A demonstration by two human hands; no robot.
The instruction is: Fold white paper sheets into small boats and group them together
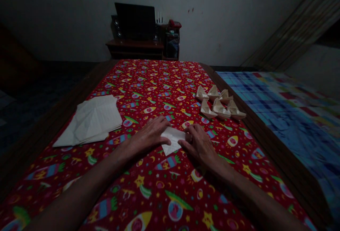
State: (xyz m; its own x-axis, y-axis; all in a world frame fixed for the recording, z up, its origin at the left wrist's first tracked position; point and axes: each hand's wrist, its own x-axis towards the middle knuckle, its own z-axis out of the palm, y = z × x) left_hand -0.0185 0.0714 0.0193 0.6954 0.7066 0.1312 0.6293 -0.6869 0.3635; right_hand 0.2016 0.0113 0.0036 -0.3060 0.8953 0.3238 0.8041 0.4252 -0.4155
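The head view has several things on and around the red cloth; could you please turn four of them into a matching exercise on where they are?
1. Paper stack
2. Small sheet
3. Folded paper shapes
4. Dark screen

A. On the desk by the wall
B. Right side of the red cloth
C. Left side of the cloth
D. Between left hand and right hand

Pairs: 1-C, 2-D, 3-B, 4-A

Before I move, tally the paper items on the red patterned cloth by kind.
Folded beige paper boats: 6
Small white folded paper piece: 1
Pile of large white paper sheets: 1
Total: 8, the pile counted as one
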